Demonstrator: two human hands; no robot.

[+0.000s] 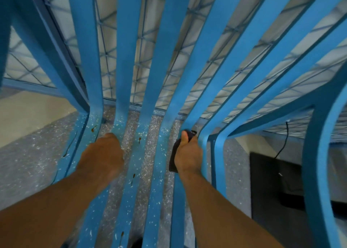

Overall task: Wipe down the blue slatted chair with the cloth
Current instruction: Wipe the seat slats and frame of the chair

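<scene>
Head view: blue slatted chair point(129, 63) fills the frame, edges cut off, w/ brown spots on the lower slats. Left hand point(105, 153) curls over a slat, fingers hidden underneath, so can't tell their grip. Right hand point(188, 153) has fingers clamped on the dark cloth point(173, 153) against a slat; cloth mostly hidden.

The blue slatted chair point(127, 60) runs past the frame at twelve, three and six o'clock. Most of the dark cloth point(173, 157) is hidden beneath the right hand point(187, 153). The left hand point(104, 153) hides its curled fingers. A black object point(272, 182) at four o'clock sits behind slats, unidentifiable.
</scene>
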